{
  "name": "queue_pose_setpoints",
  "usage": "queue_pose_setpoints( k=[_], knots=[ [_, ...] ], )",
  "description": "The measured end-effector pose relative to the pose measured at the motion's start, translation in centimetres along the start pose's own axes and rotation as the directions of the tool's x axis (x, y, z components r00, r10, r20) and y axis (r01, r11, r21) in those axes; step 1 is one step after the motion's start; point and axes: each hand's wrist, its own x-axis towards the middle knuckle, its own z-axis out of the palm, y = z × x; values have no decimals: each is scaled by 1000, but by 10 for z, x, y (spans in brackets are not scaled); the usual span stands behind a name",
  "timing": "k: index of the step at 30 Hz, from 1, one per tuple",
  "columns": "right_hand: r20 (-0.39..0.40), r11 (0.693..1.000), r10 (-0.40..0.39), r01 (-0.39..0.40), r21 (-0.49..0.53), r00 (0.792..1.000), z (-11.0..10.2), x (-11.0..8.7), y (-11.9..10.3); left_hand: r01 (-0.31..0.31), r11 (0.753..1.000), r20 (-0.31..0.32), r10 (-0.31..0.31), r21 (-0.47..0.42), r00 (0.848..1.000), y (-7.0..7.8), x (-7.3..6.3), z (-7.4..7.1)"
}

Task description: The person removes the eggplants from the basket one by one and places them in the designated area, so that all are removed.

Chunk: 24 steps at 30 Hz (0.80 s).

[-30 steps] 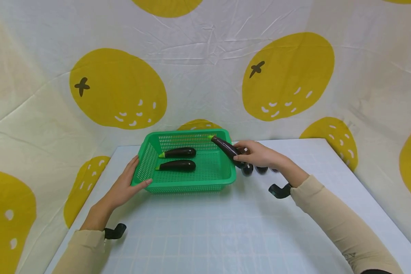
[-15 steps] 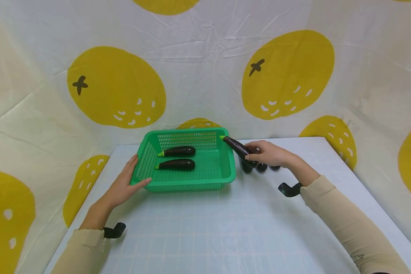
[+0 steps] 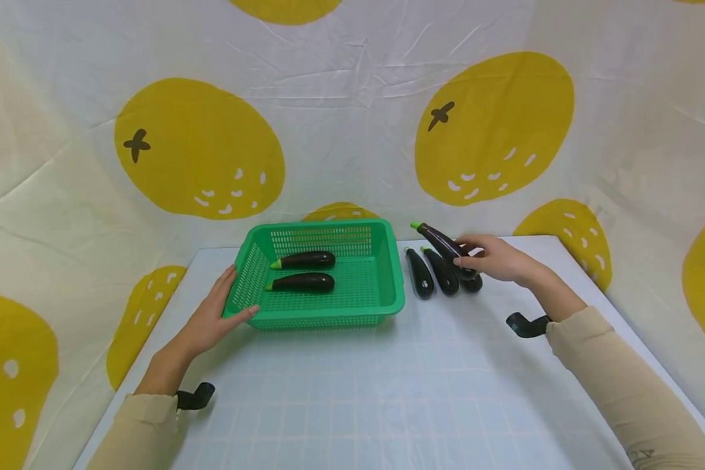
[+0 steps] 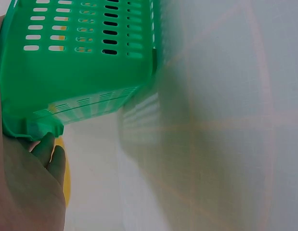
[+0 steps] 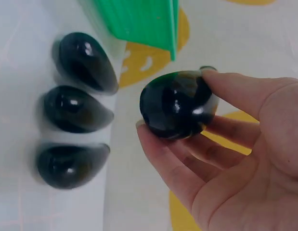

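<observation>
In the head view, my right hand [image 3: 493, 258] pinches a dark purple eggplant [image 3: 440, 241] by its thick end, green stem pointing up and left. It is held above the table, thick end toward the camera in the right wrist view. Below it lie three more eggplants [image 3: 420, 274], one partly hidden behind the held one. My left hand [image 3: 211, 320] holds the left end of a green plastic basket [image 3: 323, 320], thumb over the front rim. In the left wrist view, fingertips [image 4: 45, 147] curl at the rim. Two eggplants [image 3: 302, 282] lie inside, stems left.
The white table [image 3: 352, 405] has a faint grid and ends at a hanging cloth [image 3: 352, 143] printed with large yellow fruit. The three loose eggplants lie just right of the basket, near the table's back edge.
My right hand has moved right with the eggplant, away from the basket's right rim to above the loose eggplants, uncovering them. The left hand and basket have stayed nearly still.
</observation>
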Motion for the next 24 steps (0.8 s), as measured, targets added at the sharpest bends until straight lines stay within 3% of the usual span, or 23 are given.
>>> queue_pose_setpoints(
  k=[6, 13, 24],
  knots=[
    [-25, 999, 38, -38, -7, 999, -10, -5, 13, 4, 1000, 8, -4, -5, 1000, 0, 0, 0],
    [-56, 990, 132, -134, -52, 990, -17, -8, 37, 0, 1000, 1, 0, -8, 1000, -1, 0, 1],
    [-62, 971, 237, -239, -31, 970, -15, -3, 81, -5, 1000, -10, 5, -9, 1000, 1, -1, 0]
  ],
)
